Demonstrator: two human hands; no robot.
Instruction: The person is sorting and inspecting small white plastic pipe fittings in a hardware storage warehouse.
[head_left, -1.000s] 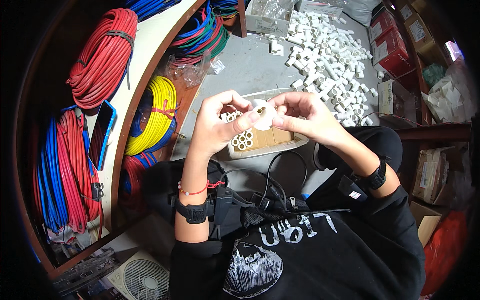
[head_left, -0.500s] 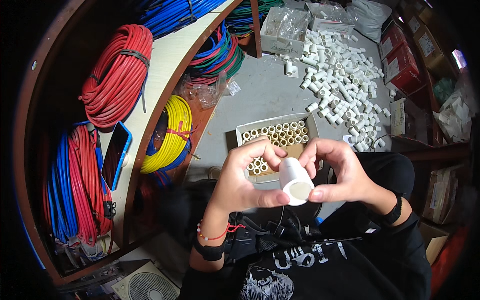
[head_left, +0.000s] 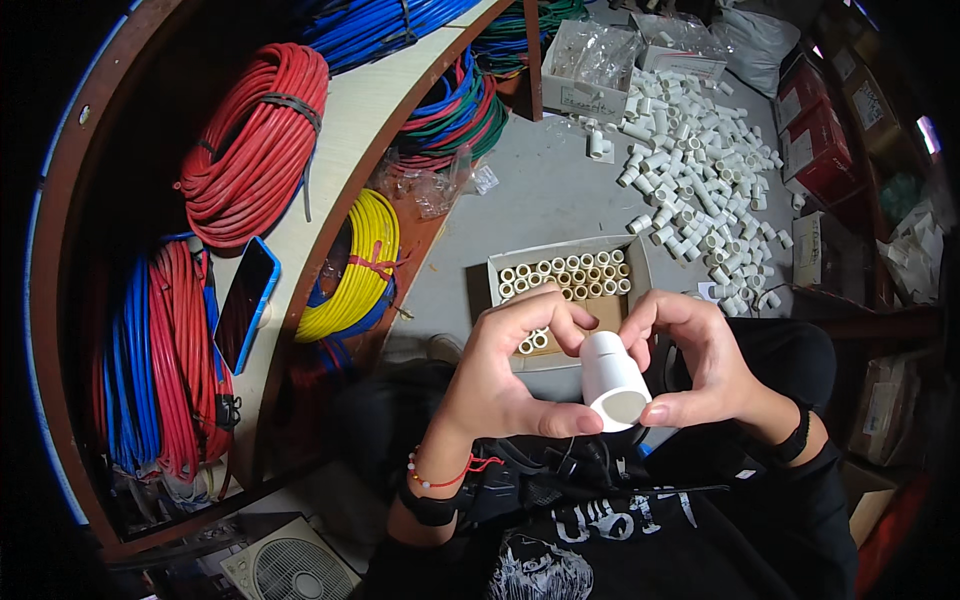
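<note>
Between both hands I hold a white plastic pipe reducer (head_left: 612, 372), its wide open end tilted toward me and its narrow end pointing away. My left hand (head_left: 515, 375) grips it from the left, thumb at the wide rim and fingertips by the narrow end. From the right, my right hand (head_left: 700, 370) pinches it likewise, thumb against the wide rim. Just beyond the hands, a cardboard box (head_left: 640, 262) holds rows of white pipe fittings standing on end, with a bare patch of its brown bottom showing. The hands hide part of the box.
A big heap of white pipe fittings (head_left: 700, 170) lies on the floor at far right, near two boxes of clear bags (head_left: 590, 60). On the left, a shelf (head_left: 345, 130) carries red cable coils (head_left: 255, 150) and a phone (head_left: 247, 305). Red cartons (head_left: 815, 135) stand at right.
The view has shifted slightly, so the surroundings sit further right. Both hands with the reducer appear slightly lower and further right; the grip looks the same.
</note>
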